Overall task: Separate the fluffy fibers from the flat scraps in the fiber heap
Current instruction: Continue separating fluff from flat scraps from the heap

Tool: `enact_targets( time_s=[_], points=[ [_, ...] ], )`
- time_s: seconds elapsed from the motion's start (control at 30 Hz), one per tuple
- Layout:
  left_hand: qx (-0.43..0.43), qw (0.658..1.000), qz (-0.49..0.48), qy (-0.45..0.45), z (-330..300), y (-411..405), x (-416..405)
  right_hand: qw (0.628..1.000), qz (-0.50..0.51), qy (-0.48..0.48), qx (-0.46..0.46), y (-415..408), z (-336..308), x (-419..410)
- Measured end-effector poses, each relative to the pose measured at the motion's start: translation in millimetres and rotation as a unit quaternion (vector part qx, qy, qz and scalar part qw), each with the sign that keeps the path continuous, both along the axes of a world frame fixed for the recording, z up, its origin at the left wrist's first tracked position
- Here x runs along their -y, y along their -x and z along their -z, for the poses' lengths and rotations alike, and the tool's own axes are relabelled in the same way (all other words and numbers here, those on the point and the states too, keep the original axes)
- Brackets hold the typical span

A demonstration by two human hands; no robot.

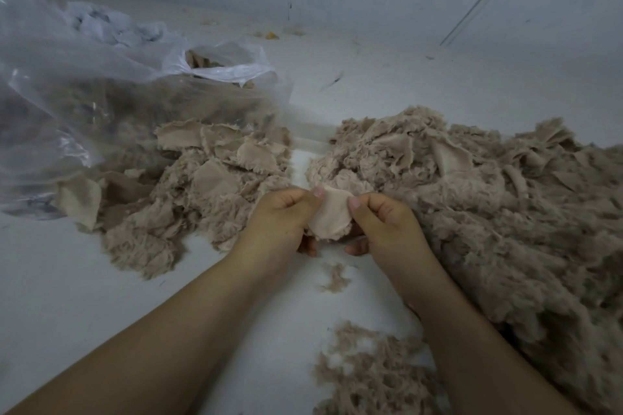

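Two hands: the left hand (283, 212) and the right hand (381, 216) both pinch one pale beige flat fabric scrap (332, 212), thumb on top, other fingers curled under it.
Head view, scrap: it is held between the two hands, just above the white table surface (84, 280), with a fringe of fluff at its lower edge.
Scrap, long axis: it seems to run from the far thumb tips down toward the person, so each hand holds one side edge.
Source heap: the large grey-beige fluffy fiber heap (505, 212) lies just right of the scrap and a little beyond it; the right hand is the nearer one.
Sorted pile: the smaller pile of flat beige scraps and fluff (202, 185) lies left of the scrap; the left hand is nearer to it.
Loose fluff: a low grey-beige tuft patch (364, 371) lies nearer to the person than the scrap, by the right forearm.
Bag: a clear plastic bag (84, 77) stands far left of the scrap, behind the sorted pile.
Coming move, my judgement: the fluff must be pulled off, and the cleaned scrap then probably goes left.
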State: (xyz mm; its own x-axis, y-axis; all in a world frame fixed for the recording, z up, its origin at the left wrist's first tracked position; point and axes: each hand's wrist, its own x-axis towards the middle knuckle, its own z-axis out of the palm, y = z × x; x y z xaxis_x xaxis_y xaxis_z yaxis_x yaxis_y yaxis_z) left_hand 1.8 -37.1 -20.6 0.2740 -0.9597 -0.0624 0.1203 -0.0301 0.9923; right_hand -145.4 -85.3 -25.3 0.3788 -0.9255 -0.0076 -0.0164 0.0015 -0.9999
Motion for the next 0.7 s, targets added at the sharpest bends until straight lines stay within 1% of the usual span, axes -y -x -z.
enact_targets(
  time_s=[0.17,0.23,0.27,0.3,0.33,0.37,0.4,0.43,0.47,0.5,0.53,0.57,0.6,0.67,0.7],
  points=[
    [0.040,0.999,0.014,-0.004,-2,-2,0,1.000,0.004,-0.012,0.009,-1,0,0],
    [0.044,0.999,0.014,-0.007,-7,-5,-1,0.999,0.009,-0.028,0.027,-1,-1,-1],
    [0.063,0.998,-0.002,-0.008,-11,-9,-1,0.998,0.016,-0.039,0.040,-1,-2,-1],
    [0.109,0.994,-0.026,-0.007,-16,-15,0,0.997,0.026,-0.050,0.056,-1,-3,-1],
    [0.197,0.979,-0.052,-0.009,-20,-23,1,0.995,0.038,-0.060,0.071,-1,-5,0],
    [0.333,0.940,-0.068,-0.020,-22,-30,1,0.993,0.049,-0.068,0.084,-1,-6,0],
    [0.483,0.871,-0.077,-0.039,-23,-37,0,0.991,0.058,-0.074,0.092,-1,-6,1],
    [0.600,0.793,-0.089,-0.055,-24,-40,-3,0.990,0.064,-0.080,0.097,-2,-7,2],
    [0.669,0.735,-0.101,-0.054,-24,-41,-7,0.989,0.067,-0.086,0.098,-2,-8,2],
    [0.703,0.703,-0.099,-0.043,-22,-38,-9,0.989,0.068,-0.092,0.097,-3,-8,3],
    [0.721,0.686,-0.092,-0.028,-21,-32,-11,0.988,0.068,-0.098,0.095,-3,-8,4],
    [0.727,0.682,-0.084,0.000,-20,-26,-11,0.988,0.067,-0.105,0.091,-4,-7,4],
    [0.724,0.685,-0.077,0.038,-20,-19,-11,0.988,0.068,-0.109,0.085,-4,-6,4],
    [0.697,0.706,-0.060,0.110,-21,-6,-8,0.989,0.069,-0.106,0.072,-4,-5,3],
    [0.671,0.728,-0.036,0.136,-20,0,-7,0.990,0.068,-0.102,0.069,-3,-5,3]
  ],
)
